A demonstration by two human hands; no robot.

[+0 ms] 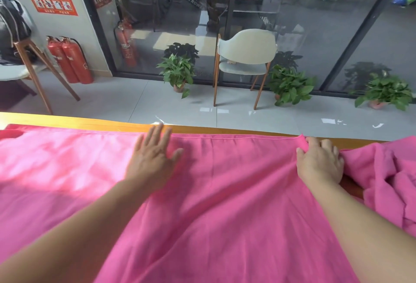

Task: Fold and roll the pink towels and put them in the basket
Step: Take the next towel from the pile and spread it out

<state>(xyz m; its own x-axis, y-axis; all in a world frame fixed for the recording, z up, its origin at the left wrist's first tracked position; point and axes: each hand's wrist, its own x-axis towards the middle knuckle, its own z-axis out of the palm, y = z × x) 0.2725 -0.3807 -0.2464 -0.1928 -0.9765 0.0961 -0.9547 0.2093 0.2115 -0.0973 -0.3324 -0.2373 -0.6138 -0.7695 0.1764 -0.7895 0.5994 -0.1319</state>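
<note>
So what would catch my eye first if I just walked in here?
The bright pink towel spread across the wooden table, filling the foreground. The left hand presses flat on it while the right hand pinches its far corner. Beyond, two red fire extinguishers stand against the wall at left.

Bare forearms, no visible sleeves

Bright daylight, coming thru the glass wall (258,23) ahead. Strong sun patch washes out the left part of the pink towel (225,181), nearly white in spots; rest of cloth evenly lit w/ soft shadows under the left hand (153,161) and arm. Glass shows heavy reflections; small glare spots on the floor tiles (135,102). Wide-angle bend at edges, table edge (67,120) curves. Focus mostly sharp, slight softness at corners.
</note>
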